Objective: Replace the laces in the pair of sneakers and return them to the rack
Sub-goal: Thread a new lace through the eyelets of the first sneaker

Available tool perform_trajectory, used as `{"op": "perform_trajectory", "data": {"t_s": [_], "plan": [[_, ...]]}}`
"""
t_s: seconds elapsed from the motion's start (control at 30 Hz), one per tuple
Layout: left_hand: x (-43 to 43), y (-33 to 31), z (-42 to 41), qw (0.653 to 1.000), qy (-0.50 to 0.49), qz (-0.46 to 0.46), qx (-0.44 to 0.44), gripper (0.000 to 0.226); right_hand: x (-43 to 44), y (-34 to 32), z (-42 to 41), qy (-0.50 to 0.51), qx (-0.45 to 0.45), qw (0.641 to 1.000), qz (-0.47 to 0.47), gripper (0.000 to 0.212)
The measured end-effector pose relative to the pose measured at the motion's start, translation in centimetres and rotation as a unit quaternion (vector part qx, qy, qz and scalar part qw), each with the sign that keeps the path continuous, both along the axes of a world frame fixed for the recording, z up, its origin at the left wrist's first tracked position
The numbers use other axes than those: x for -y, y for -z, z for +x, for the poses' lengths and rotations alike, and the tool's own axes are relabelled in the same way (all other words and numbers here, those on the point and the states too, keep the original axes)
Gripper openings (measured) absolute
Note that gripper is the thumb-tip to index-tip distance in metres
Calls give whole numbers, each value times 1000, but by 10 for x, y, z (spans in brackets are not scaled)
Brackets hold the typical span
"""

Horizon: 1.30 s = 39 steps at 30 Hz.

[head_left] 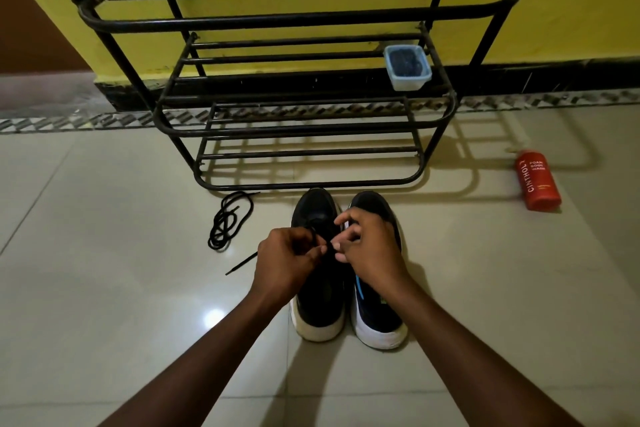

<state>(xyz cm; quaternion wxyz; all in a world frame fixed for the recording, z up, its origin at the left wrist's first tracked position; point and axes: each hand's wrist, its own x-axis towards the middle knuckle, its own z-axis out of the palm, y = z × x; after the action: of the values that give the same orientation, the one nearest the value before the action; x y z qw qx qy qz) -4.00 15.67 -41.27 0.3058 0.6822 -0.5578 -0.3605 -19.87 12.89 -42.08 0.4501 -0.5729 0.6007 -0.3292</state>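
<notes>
Two black sneakers with white soles stand side by side on the tiled floor, toes toward the rack: the left sneaker [320,302] and the right sneaker [379,319], which has a blue stripe. My left hand [285,260] and my right hand [372,246] meet over the left sneaker's lacing area, and each pinches a black lace [320,241] there. One end of a lace [240,263] trails out on the floor left of my left hand. A loose black lace [227,220] lies coiled on the floor further left.
A black metal shoe rack [304,128] stands against the yellow wall just beyond the sneakers. A clear plastic tub [408,68] with dark contents sits on its middle shelf at the right. A red body-wash bottle [536,180] lies on the floor to the right.
</notes>
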Motion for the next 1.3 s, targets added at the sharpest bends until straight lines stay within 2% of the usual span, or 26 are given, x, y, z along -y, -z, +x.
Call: {"op": "perform_trajectory", "data": {"t_s": [0.07, 0.13, 0.2, 0.27, 0.3, 0.33, 0.4, 0.43, 0.47, 0.5, 0.53, 0.57, 0.6, 0.67, 0.7, 0.73, 0.77, 0.8, 0.83, 0.9, 0.97, 1.03, 1.1, 1.2, 1.3], "plan": [[-2, -1, -1, 1000, -6, -1, 17, 14, 1, -4, 1, -16, -61, 996, -67, 40], [-5, -1, -3, 999, -20, -8, 25, 22, 0, -9, 1, 2, -83, 988, -134, 45], [-8, 0, -2, 999, -45, -14, 19, 27, 0, -16, 1, 51, 12, 989, -141, 43], [-10, 0, 0, 998, -62, -15, 8, 31, 2, -23, -1, 83, 133, 983, -95, 39], [-11, 0, 1, 998, -66, -17, 4, 34, 5, -26, -5, 77, 141, 983, -89, 39], [-12, 0, 2, 997, -68, -19, 3, 37, 9, -28, -10, 51, 96, 988, -107, 39], [-13, -1, 3, 998, -64, -28, 5, 40, 14, -34, -20, -73, -91, 981, -158, 27], [-13, -1, 4, 998, -59, -31, 6, 42, 15, -37, -24, -159, -206, 952, -162, 17], [-13, -1, 5, 998, -55, -31, 8, 42, 15, -39, -26, -237, -316, 907, -148, 15], [-13, 0, 6, 998, -50, -28, 10, 42, 16, -39, -28, -291, -394, 862, -133, 20], [-13, 1, 7, 999, -47, -23, 12, 43, 17, -40, -30, -313, -426, 840, -125, 23], [-13, 2, 8, 999, -46, -18, 15, 44, 18, -41, -30, -308, -413, 846, -138, 22], [-13, 2, 8, 999, -46, -15, 17, 45, 17, -43, -30, -278, -359, 873, -178, 19], [-13, 3, 8, 998, -51, -12, 17, 48, 13, -43, -26, -147, -208, 935, -246, 16], [-14, 4, 9, 998, -52, -12, 16, 50, 10, -44, -23, -82, -108, 964, -227, 19], [-14, 4, 9, 998, -52, -13, 16, 52, 8, -45, -19, -36, 3, 985, -166, 24], [-14, 4, 9, 998, -51, -12, 17, 53, 5, -46, -14, -6, 100, 991, -92, 29], [-14, 4, 9, 999, -50, -10, 18, 51, 4, -45, -12, 6, 136, 989, -50, 32], [-14, 4, 9, 999, -49, -7, 21, 49, 4, -44, -12, 0, 121, 992, -44, 32], [-13, 3, 9, 999, -44, 3, 26, 42, 6, -41, -22, -75, -59, 990, -107, 24], [-12, 2, 8, 999, -40, 11, 33, 36, 7, -41, -30, -168, -234, 951, -111, 15], [-11, 1, 8, 998, -40, 14, 38, 32, 8, -45, -31, -237, -322, 915, -50, 14], [-11, 2, 7, 998, -44, 16, 40, 28, 8, -51, -28, -257, -351, 899, -53, 12], [-11, 2, 7, 998, -48, 15, 40, 24, 7, -62, -24, -243, -293, 917, -118, 11], [-11, 0, 9, 999, -38, 13, 33, 22, 4, -69, -20, -225, -295, 916, -150, 12]]}}
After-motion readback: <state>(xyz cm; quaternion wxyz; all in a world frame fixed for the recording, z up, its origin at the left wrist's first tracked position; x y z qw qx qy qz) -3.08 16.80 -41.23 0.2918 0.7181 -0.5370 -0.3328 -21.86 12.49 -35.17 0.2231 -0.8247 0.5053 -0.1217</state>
